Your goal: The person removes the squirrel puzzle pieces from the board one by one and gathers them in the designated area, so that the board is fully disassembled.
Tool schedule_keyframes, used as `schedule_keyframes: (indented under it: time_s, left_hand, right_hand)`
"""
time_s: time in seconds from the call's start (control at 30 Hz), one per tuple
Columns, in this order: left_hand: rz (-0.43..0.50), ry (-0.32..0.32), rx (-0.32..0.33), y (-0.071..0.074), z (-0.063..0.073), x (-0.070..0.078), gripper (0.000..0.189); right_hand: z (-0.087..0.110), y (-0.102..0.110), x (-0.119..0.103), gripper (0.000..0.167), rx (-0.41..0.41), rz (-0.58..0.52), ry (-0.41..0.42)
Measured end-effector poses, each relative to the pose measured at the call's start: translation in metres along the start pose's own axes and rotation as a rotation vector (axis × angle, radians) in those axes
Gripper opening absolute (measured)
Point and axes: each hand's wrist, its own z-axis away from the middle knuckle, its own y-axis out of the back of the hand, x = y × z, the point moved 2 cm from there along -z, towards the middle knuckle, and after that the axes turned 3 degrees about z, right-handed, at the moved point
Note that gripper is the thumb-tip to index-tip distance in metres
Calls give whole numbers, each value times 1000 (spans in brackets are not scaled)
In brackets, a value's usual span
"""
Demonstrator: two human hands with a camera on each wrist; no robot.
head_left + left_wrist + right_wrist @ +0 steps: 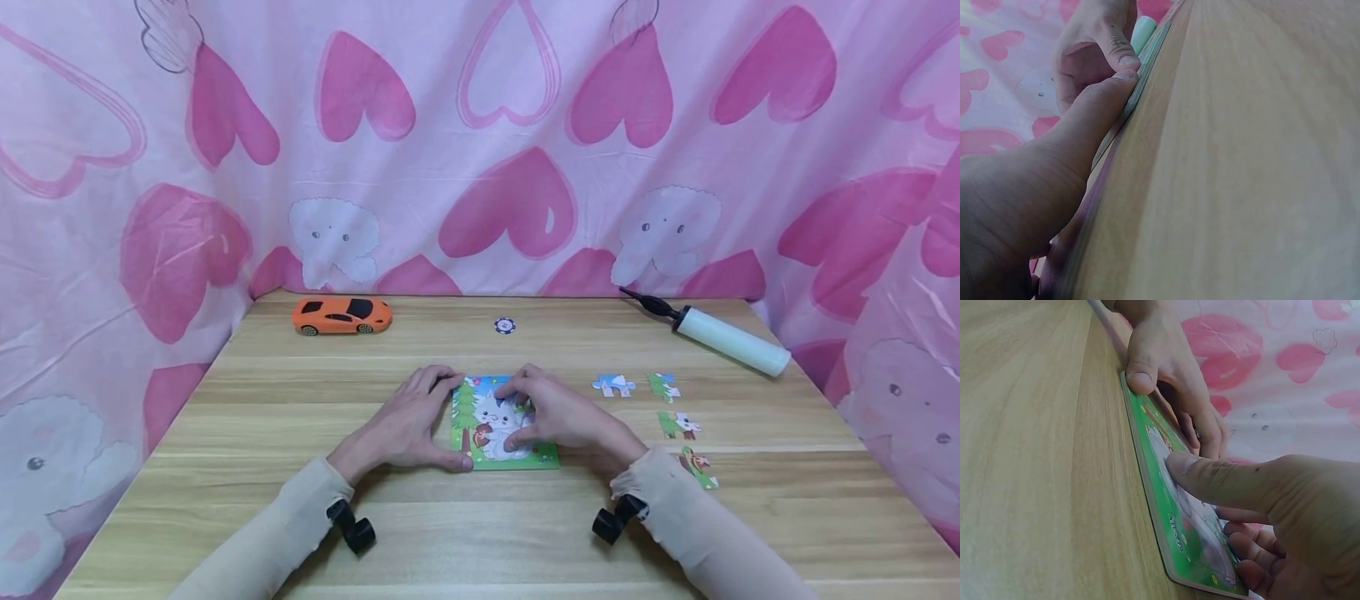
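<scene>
A jigsaw puzzle board (465, 408) with a white cartoon animal, a green tree and a green border lies flat on the table. My left hand (408, 421) rests along its left side, thumb at the lower left corner and fingers by the upper left one. Over the board's right part, my right hand (558, 412) touches the picture with its thumb and bent fingers. From the right wrist view, the right thumb (1200, 475) lies on the board's face, while several fingers bend near its far side. Part of the picture is hidden under this hand; no loose piece shows in its fingers.
Several loose jigsaw pieces, including a blue piece (615, 385) and a green piece (699, 468), lie right of the board. Behind stand an orange toy car (341, 317), a poker chip (505, 326) and a hand pump (731, 340). A pink heart-print curtain (375, 167) backs the table.
</scene>
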Motion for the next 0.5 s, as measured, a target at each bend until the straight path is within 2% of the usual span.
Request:
schedule_keyframes:
  time_s: [0.2,0.5]
  left_hand:
    - [-3,3,0,1,0,0,135]
    - [3,1,0,1,0,0,135]
  right_hand:
    - [-2,0,0,67,-10,-56,-9]
    - [-3,1,1,63,8,-83,3]
